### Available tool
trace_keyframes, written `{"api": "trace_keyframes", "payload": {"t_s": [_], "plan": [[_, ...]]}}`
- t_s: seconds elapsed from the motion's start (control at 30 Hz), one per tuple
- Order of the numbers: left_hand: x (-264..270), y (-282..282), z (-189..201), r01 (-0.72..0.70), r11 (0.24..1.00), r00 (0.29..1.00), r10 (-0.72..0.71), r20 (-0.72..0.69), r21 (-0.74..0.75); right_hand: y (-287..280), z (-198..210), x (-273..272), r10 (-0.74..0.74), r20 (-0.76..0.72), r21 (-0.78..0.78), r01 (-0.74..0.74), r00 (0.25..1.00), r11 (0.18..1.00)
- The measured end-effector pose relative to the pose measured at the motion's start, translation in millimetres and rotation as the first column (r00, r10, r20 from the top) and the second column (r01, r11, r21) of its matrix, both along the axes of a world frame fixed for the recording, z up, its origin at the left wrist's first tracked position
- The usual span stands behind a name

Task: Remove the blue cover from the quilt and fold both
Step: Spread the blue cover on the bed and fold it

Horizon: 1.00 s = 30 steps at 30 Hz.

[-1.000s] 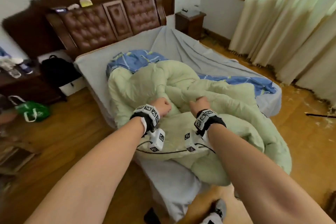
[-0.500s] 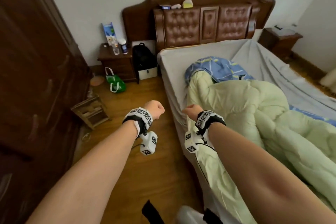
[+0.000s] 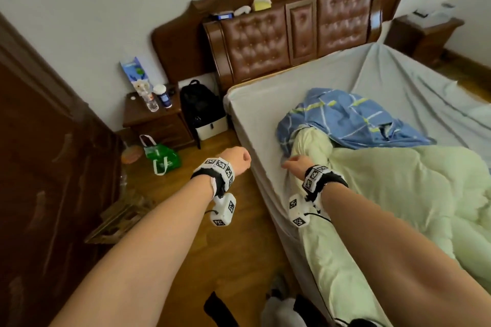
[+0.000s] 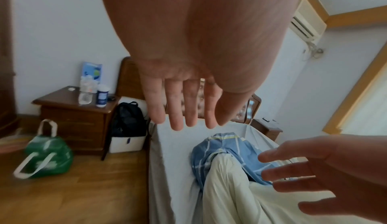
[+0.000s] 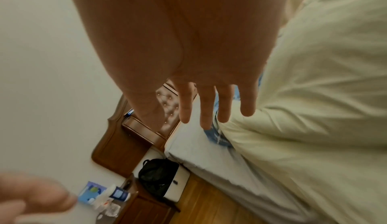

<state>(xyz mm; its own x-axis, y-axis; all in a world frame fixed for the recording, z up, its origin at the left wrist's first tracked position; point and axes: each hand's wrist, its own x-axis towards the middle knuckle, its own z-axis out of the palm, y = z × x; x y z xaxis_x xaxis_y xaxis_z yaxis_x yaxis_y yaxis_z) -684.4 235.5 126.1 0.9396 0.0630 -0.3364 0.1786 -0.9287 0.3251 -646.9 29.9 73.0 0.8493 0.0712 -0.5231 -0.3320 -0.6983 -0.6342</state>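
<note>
A pale green quilt (image 3: 393, 188) lies bunched across the bed, one end hanging over the near side. Its far end is still tucked inside the blue striped cover (image 3: 348, 117), crumpled toward the headboard. My left hand (image 3: 236, 158) hovers over the floor beside the mattress, fingers straight and empty in the left wrist view (image 4: 184, 106). My right hand (image 3: 296, 163) is above the quilt's narrow end near the cover, fingers (image 5: 206, 110) spread and holding nothing. The quilt (image 5: 314, 111) and the cover (image 4: 220, 151) show in both wrist views.
The bed (image 3: 255, 103) has a grey sheet and a brown tufted headboard (image 3: 300, 32). A nightstand (image 3: 156, 119) with bottles, a black backpack (image 3: 199, 106) and a green bag (image 3: 162, 155) stand on the wooden floor at the left. A dark wardrobe (image 3: 39, 167) fills the left edge.
I have let go of the quilt and turned left toward the head of the bed. Both hands have moved up along the bedside and opened from fists.
</note>
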Motion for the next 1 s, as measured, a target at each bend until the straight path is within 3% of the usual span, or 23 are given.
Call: {"api": "trace_keyframes", "payload": {"t_s": [0.17,0.33,0.47,0.63,0.8,0.93,1.0], "plan": [[129,10,-4,0.099,0.995,0.995,-0.099,-0.027,-0.002,-3,2,95,0.026,-0.021,-0.148,-0.029,0.999,0.989],[271,8,-46,0.261,0.964,0.961,-0.256,-0.103,0.041,-24,-27,198,-0.056,-0.052,-0.279,0.04,0.997,0.959],[396,-6,-78,0.534,0.827,0.845,-0.518,-0.132,0.174,-33,-52,279,-0.148,-0.122,-0.38,0.092,0.981,0.92],[533,-36,-77,0.699,0.687,0.715,-0.681,-0.157,0.198,-38,-49,358,-0.369,-0.192,-0.376,0.279,0.909,0.884],[605,-98,-46,0.841,0.528,0.54,-0.834,-0.112,0.12,-65,-19,391,-0.608,-0.148,-0.312,0.547,0.78,0.777],[615,-140,-39,0.892,0.45,0.45,-0.883,-0.133,0.037,-86,-14,392,-0.668,-0.154,-0.311,0.606,0.728,0.732],[618,-150,-43,0.898,0.44,0.44,-0.888,-0.131,0.033,-95,-29,392,-0.677,-0.15,-0.319,0.613,0.72,0.723]]}}
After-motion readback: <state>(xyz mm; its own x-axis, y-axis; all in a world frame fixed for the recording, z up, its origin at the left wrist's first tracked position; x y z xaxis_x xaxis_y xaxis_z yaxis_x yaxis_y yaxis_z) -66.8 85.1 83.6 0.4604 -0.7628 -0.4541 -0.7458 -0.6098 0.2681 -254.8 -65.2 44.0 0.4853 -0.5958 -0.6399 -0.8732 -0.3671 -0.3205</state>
